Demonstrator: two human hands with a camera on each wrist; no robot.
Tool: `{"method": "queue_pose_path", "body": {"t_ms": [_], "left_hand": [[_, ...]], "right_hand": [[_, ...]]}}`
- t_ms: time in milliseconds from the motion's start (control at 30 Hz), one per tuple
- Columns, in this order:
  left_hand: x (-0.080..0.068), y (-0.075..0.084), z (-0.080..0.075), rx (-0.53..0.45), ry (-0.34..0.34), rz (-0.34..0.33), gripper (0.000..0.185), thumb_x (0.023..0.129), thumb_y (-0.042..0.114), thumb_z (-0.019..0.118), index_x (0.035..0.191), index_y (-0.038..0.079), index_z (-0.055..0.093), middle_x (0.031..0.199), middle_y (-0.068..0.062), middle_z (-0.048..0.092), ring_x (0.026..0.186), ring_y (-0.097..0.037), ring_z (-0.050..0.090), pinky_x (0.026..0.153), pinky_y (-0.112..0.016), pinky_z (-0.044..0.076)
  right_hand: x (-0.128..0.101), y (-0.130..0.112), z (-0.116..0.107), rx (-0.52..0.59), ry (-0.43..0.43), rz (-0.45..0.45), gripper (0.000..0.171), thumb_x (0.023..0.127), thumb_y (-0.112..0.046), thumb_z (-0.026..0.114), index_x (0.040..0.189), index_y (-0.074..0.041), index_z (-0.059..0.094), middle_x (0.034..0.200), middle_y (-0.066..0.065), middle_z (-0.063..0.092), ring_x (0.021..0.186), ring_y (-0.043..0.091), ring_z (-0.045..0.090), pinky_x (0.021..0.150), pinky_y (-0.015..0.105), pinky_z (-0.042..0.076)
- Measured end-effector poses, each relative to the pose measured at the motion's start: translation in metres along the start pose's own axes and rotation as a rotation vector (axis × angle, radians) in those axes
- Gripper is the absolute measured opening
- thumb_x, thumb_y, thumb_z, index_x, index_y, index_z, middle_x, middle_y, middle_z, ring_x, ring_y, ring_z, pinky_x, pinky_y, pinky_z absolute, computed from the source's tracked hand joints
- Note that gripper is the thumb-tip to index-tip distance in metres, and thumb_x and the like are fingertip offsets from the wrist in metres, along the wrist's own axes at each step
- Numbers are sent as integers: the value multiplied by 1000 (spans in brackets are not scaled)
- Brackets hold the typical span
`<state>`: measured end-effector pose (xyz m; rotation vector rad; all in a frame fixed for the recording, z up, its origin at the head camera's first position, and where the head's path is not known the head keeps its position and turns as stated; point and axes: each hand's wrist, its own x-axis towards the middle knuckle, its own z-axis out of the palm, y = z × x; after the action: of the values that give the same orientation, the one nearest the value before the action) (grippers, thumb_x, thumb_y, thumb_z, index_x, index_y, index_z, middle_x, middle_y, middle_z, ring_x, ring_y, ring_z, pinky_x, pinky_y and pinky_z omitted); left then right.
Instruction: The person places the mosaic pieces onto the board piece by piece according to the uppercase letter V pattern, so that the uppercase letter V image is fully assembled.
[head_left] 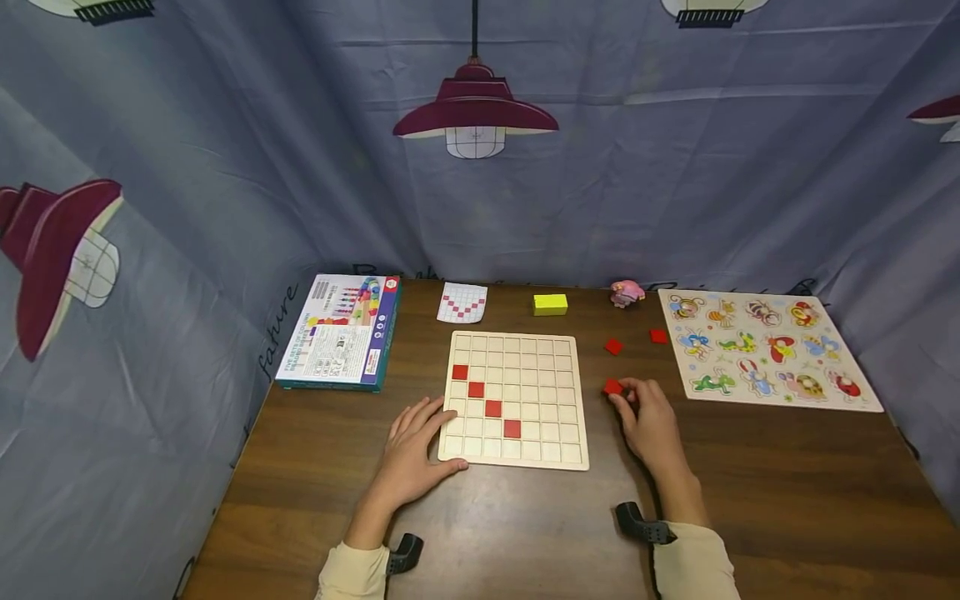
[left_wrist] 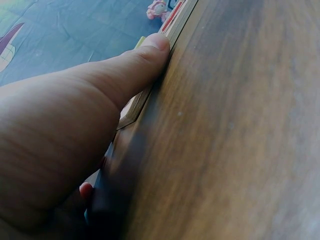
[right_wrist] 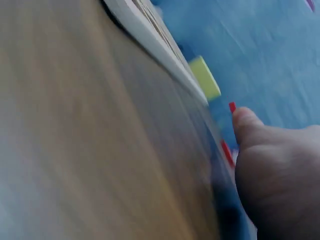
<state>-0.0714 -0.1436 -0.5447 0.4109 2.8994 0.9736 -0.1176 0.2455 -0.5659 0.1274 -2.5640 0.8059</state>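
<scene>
Dark wood table (head_left: 750, 500), blue lamp-print drape on all sides. I'm on the head feed mostly; right wrist view is blurred.

Grid board (head_left: 516, 398) sits centre: pale wood, flat, square cells with thin raised dividers. Four red tiles in it run a diagonal from 10 o'clock down toward 5 o'clock, last one at (head_left: 512, 428).

Left hand (head_left: 414, 454) lies flat, fingers straight, at the board's 8 o'clock corner; left wrist view shows the thumb (left_wrist: 145, 57) pressed against the board edge. It grips nothing, just steadies.

Right hand (head_left: 651, 421) is at the board's 3 o'clock, off the board, fingertips curled onto a loose red tile (head_left: 612, 386). Looks like a pinch, but I can't confirm it's lifted.

My read: picking the fifth tile. Next move calls for a clean pinch on thin edges and a square drop into the next cell.

Two spare tiles (head_left: 613, 346), (head_left: 658, 336) lie at 1 o'clock. Pattern card (head_left: 462, 302) and yellow block (head_left: 551, 304) sit at 12. Tiles look matte, small, flat.
</scene>
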Motion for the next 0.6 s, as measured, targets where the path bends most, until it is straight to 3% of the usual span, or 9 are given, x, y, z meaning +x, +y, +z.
{"method": "queue_pose_path", "body": {"t_ms": [200, 367, 500, 600], "left_hand": [[0, 1, 0, -15, 4, 0, 79, 77, 54, 84, 145, 23, 56, 161, -6, 43, 154, -33, 29, 127, -58, 15], [0, -1, 1, -13, 11, 7, 80, 77, 54, 84, 144, 22, 56, 160, -8, 44, 154, -34, 30, 127, -58, 16], [0, -1, 0, -11, 8, 2, 80, 77, 55, 84, 145, 21, 56, 160, -9, 44, 154, -33, 30, 127, -57, 15], [0, 0, -1, -13, 5, 1, 79, 78, 55, 84, 144, 21, 56, 160, -8, 44, 154, -33, 29, 128, -57, 15]], "right_hand": [[0, -33, 9, 46, -82, -105, 30, 86, -9, 81, 110, 2, 68, 86, 7, 55, 79, 15, 48, 67, 34, 42], [-1, -58, 15, 77, -211, -143, 29, 89, -17, 80, 111, -4, 68, 85, -1, 51, 79, 10, 43, 67, 27, 38], [-1, -76, 24, 81, -290, -189, 28, 90, -23, 79, 111, -7, 69, 84, -4, 51, 81, 9, 44, 68, 26, 39], [-2, -84, 29, 71, -302, -211, 28, 88, -23, 80, 109, -7, 71, 83, -5, 51, 81, 9, 46, 69, 27, 41]]}}
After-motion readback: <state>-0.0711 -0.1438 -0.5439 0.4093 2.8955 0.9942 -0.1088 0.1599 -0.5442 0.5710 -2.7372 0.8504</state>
